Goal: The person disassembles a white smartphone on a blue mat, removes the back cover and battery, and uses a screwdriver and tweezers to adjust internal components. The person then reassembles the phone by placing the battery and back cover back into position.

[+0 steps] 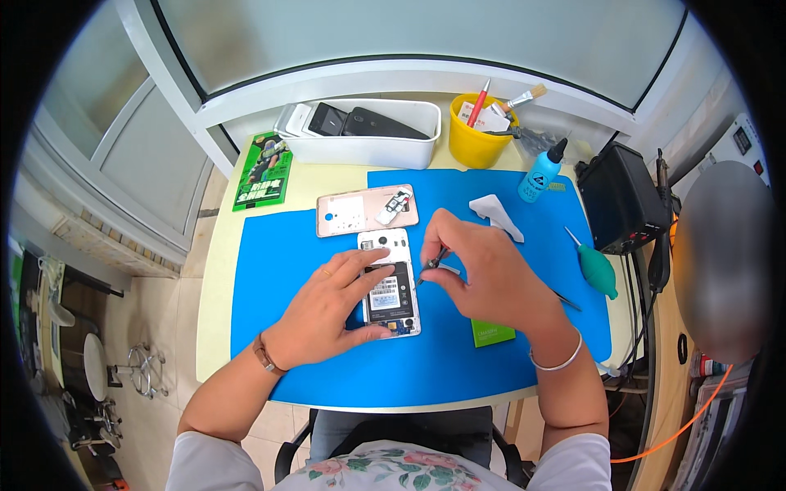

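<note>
An opened smartphone (412, 315) lies face down on the blue mat (286, 368), its black battery (391, 313) and part of a circuit board showing. My left hand (327, 299) rests on it from the left, fingers spread flat over its upper half and thumb on its lower end. At the phone's right edge, my right hand (471, 258) pinches a slim dark tool (434, 260); its exact kind is partly hidden by the fingers. Beyond the phone lies its pink back cover (344, 199), inside up, with a small white-and-silver piece (393, 206) on it.
A white bin (360, 153) of phones and a yellow bucket (475, 151) of tools line the back. To the right are a blue bottle (540, 176), a white cloth (496, 214), a green air blower (598, 270) and a black device (626, 200). A green box (491, 333) sits near my right wrist.
</note>
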`<state>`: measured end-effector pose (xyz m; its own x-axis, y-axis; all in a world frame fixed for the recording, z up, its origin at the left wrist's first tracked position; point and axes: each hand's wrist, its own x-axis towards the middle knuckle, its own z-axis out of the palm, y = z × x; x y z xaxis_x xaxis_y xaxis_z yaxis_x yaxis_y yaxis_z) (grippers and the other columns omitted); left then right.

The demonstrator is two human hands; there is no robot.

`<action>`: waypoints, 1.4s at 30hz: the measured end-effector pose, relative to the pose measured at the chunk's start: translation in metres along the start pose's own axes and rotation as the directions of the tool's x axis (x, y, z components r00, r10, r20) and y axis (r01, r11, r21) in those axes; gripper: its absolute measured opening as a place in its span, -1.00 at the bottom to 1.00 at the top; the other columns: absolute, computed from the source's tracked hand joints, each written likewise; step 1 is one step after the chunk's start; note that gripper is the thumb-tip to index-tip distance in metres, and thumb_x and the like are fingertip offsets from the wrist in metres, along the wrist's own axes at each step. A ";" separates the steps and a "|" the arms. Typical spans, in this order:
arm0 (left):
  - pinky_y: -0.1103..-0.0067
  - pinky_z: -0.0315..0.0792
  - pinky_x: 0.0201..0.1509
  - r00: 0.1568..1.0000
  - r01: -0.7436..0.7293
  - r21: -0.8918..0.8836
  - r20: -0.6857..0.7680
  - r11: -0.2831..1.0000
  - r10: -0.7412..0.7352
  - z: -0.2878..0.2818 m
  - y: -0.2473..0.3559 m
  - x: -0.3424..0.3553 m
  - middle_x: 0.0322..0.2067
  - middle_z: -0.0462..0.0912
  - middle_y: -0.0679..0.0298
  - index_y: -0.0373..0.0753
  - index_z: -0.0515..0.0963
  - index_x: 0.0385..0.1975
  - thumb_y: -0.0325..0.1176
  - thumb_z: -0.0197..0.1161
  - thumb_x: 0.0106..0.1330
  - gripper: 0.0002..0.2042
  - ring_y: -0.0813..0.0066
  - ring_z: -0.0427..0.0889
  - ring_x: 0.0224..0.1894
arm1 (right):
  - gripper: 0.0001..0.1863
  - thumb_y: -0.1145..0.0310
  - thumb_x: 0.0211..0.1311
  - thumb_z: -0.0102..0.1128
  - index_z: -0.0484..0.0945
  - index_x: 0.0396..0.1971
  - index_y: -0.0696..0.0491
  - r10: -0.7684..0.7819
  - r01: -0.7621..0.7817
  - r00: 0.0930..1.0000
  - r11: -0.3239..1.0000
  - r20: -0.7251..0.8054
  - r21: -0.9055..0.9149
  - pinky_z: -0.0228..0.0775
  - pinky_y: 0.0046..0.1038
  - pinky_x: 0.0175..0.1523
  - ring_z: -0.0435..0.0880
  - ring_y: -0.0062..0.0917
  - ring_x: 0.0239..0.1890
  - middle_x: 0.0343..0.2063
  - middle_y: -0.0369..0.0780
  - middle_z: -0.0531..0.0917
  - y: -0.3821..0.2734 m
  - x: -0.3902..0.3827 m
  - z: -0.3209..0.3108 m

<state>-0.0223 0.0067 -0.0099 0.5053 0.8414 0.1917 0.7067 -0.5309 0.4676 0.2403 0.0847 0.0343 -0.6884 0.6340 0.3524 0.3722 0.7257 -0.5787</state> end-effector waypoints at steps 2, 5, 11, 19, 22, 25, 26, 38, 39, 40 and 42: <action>0.13 0.35 0.54 1.000 -0.002 -0.001 0.000 1.000 0.002 0.000 0.000 0.000 0.50 0.41 0.09 -0.20 0.51 0.42 0.00 0.64 0.18 -0.19 -0.06 0.41 0.47 | -0.65 0.38 0.25 0.61 0.49 -0.24 -0.01 -0.052 0.054 0.998 0.995 -0.034 0.083 0.54 -0.49 -0.27 0.80 -0.39 -0.30 -0.34 -0.21 0.73 0.004 -0.001 0.004; 0.13 0.36 0.54 1.000 -0.001 -0.007 -0.004 1.000 0.001 0.001 0.000 0.000 0.50 0.42 0.10 -0.19 0.52 0.41 -0.02 0.63 0.20 -0.21 -0.06 0.41 0.47 | -0.64 0.47 0.24 0.59 0.48 -0.19 0.02 0.065 -0.064 0.997 0.997 0.033 -0.036 0.58 -0.46 -0.20 0.80 -0.36 -0.25 -0.31 -0.21 0.73 -0.009 -0.001 -0.002; 0.13 0.36 0.53 1.000 -0.001 0.003 -0.006 1.000 0.001 0.001 0.000 -0.001 0.50 0.42 0.10 -0.17 0.53 0.41 -0.01 0.62 0.21 -0.23 -0.07 0.41 0.47 | -0.60 0.45 0.23 0.61 0.46 -0.14 0.00 -0.046 0.046 0.999 0.999 0.018 0.012 0.58 -0.42 -0.25 0.79 -0.38 -0.29 -0.29 -0.20 0.73 0.010 -0.003 0.006; 0.15 0.36 0.54 1.000 -0.007 0.021 0.016 1.000 0.006 0.000 0.001 0.000 0.50 0.39 0.10 -0.17 0.53 0.40 -0.01 0.60 0.26 -0.26 -0.04 0.37 0.51 | -0.61 0.49 0.23 0.60 0.45 -0.18 0.02 0.095 -0.095 0.995 0.995 0.006 -0.024 0.59 -0.43 -0.24 0.79 -0.39 -0.31 -0.31 -0.22 0.73 -0.001 -0.002 0.006; 0.15 0.36 0.53 1.000 -0.005 0.010 0.015 1.000 0.005 -0.001 0.000 -0.002 0.50 0.39 0.09 -0.18 0.53 0.40 -0.01 0.60 0.27 -0.27 -0.05 0.37 0.51 | -0.60 0.42 0.24 0.62 0.45 -0.19 0.01 0.074 -0.076 0.997 0.996 0.036 0.050 0.59 -0.44 -0.27 0.79 -0.41 -0.32 -0.35 -0.22 0.73 0.005 -0.001 0.005; 0.14 0.35 0.54 1.000 0.003 0.003 0.021 1.000 -0.003 -0.002 0.001 -0.001 0.50 0.39 0.09 -0.18 0.54 0.40 0.00 0.59 0.28 -0.28 -0.05 0.36 0.51 | -0.60 0.37 0.25 0.63 0.45 -0.20 0.02 0.033 -0.037 0.998 0.993 0.046 0.112 0.58 -0.46 -0.30 0.80 -0.43 -0.32 -0.36 -0.22 0.74 0.005 -0.001 0.000; 0.12 0.34 0.55 1.000 -0.003 -0.013 0.014 1.000 0.003 0.000 0.000 -0.002 0.51 0.40 0.08 -0.17 0.55 0.41 0.01 0.60 0.26 -0.26 -0.06 0.38 0.50 | -0.60 0.36 0.25 0.64 0.46 -0.21 0.02 0.030 -0.035 0.998 0.992 0.047 0.122 0.57 -0.46 -0.30 0.81 -0.43 -0.31 -0.35 -0.22 0.75 0.004 -0.002 0.001; 0.12 0.34 0.54 1.000 -0.012 -0.002 0.009 1.000 0.012 0.001 -0.001 -0.002 0.50 0.39 0.06 -0.18 0.55 0.40 0.01 0.57 0.30 -0.29 -0.06 0.37 0.50 | -0.61 0.34 0.22 0.66 0.49 -0.22 0.03 -0.075 0.074 0.997 0.996 0.006 0.054 0.59 -0.46 -0.31 0.82 -0.40 -0.34 -0.35 -0.20 0.76 0.003 0.000 0.003; 0.12 0.34 0.54 1.000 -0.013 -0.005 0.010 1.000 0.013 0.001 -0.002 -0.002 0.50 0.39 0.05 -0.18 0.55 0.40 0.01 0.57 0.30 -0.29 -0.06 0.37 0.50 | -0.61 0.37 0.21 0.66 0.49 -0.22 0.03 -0.004 0.004 1.000 1.000 0.030 0.003 0.61 -0.46 -0.28 0.82 -0.39 -0.31 -0.33 -0.19 0.76 -0.001 0.000 0.002; 0.12 0.34 0.54 1.000 -0.015 -0.008 0.010 1.000 0.015 0.002 -0.003 -0.002 0.50 0.39 0.05 -0.18 0.55 0.40 0.01 0.57 0.30 -0.28 -0.06 0.37 0.49 | -0.61 0.40 0.20 0.65 0.49 -0.22 0.03 0.068 -0.065 0.996 0.997 0.051 -0.050 0.62 -0.46 -0.24 0.83 -0.38 -0.29 -0.31 -0.19 0.77 -0.004 0.001 0.000; 0.12 0.34 0.54 1.000 -0.014 -0.009 0.011 1.000 0.014 0.001 -0.003 -0.002 0.50 0.39 0.04 -0.19 0.55 0.40 0.01 0.57 0.30 -0.28 -0.06 0.38 0.49 | -0.61 0.44 0.19 0.65 0.48 -0.22 0.03 0.141 -0.136 0.987 0.989 0.074 -0.064 0.64 -0.45 -0.19 0.83 -0.37 -0.25 -0.29 -0.18 0.77 -0.005 0.002 -0.001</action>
<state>-0.0251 0.0063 -0.0124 0.5202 0.8328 0.1891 0.6950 -0.5415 0.4730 0.2378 0.0827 0.0381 -0.6732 0.7084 0.2122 0.5017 0.6484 -0.5726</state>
